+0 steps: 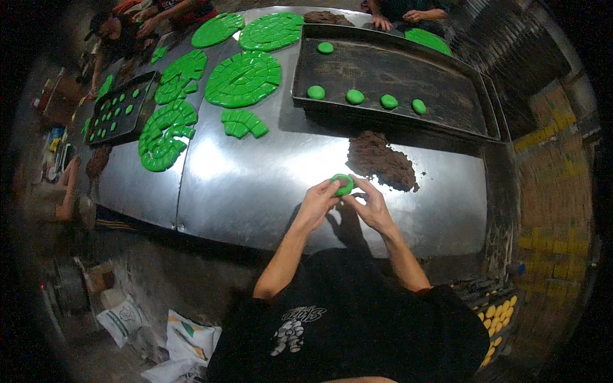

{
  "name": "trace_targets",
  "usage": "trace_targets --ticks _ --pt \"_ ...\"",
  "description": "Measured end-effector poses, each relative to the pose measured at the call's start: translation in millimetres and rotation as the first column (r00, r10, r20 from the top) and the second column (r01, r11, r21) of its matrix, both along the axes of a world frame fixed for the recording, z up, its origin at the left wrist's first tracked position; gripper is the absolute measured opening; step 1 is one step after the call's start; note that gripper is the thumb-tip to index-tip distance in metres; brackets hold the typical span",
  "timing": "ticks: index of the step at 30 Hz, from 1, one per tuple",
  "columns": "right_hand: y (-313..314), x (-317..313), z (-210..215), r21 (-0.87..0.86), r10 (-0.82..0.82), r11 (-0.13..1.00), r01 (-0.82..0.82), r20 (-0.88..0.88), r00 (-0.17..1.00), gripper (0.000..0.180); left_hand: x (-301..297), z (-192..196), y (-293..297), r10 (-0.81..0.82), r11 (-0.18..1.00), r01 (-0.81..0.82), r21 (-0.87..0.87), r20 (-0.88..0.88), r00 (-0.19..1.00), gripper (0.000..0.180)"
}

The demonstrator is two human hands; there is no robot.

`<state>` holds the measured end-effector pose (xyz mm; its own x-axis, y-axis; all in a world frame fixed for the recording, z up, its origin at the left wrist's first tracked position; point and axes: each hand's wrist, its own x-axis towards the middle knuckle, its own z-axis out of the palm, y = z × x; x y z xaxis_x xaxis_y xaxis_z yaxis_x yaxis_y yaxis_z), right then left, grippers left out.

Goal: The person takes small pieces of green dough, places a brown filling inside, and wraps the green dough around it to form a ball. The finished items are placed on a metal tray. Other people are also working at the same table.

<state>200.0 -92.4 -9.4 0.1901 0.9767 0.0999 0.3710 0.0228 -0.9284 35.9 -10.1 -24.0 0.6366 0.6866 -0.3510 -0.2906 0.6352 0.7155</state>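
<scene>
Between my two hands, above the near part of the metal table [249, 191], is a piece of green dough [343, 186] shaped like a small cup, with brown filling showing inside. My left hand [318, 203] grips its left side, thumb over the rim. On the other side, the fingers of my right hand [371, 205] curl against its edge. Just beyond my hands lies a crumbly heap of brown filling [383, 163]. A large dark baking tray [396, 73] stands behind the heap, with several green dough balls [355, 97] mostly along its near side.
Green dough rounds cut into pieces [242, 79] lie across the table's left and far parts. A smaller tray of green balls [124, 110] stands left. Other people's hands [382, 23] are at the far edge. Sacks [186, 338] lie lower left; yellow pieces [499, 316] sit on trays lower right.
</scene>
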Motion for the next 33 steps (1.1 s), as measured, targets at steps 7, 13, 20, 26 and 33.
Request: trace_targets --ticks 7,13,20,26,33 --pt "19.8 -17.0 36.7 0.115 -0.097 0.990 0.084 0.109 0.989 0.029 2.0 -3.5 -8.4 0.296 0.598 0.231 0.767 -0.480 0.826 0.039" --pt "20.1 2.9 18.3 -0.048 0.007 0.999 -0.005 0.026 1.000 0.030 -18.0 -5.4 -13.1 0.015 0.955 0.001 0.296 -0.051 0.999 0.047" --pt "25.0 -18.0 34.1 -0.055 0.127 0.990 -0.130 -0.062 0.990 0.024 -36.1 -13.4 -8.5 0.007 0.995 0.019 -0.103 0.246 0.969 0.044" --pt "32.5 -49.5 51.0 0.017 0.083 0.996 -0.084 0.046 0.995 0.025 -36.3 -2.7 -11.0 0.242 0.970 -0.242 -0.018 0.152 0.958 0.024" --pt "39.2 -54.0 41.3 0.030 0.117 0.993 -0.116 -0.051 0.992 0.021 -51.7 9.6 0.9 0.247 0.968 -0.249 -0.013 0.186 0.951 0.021"
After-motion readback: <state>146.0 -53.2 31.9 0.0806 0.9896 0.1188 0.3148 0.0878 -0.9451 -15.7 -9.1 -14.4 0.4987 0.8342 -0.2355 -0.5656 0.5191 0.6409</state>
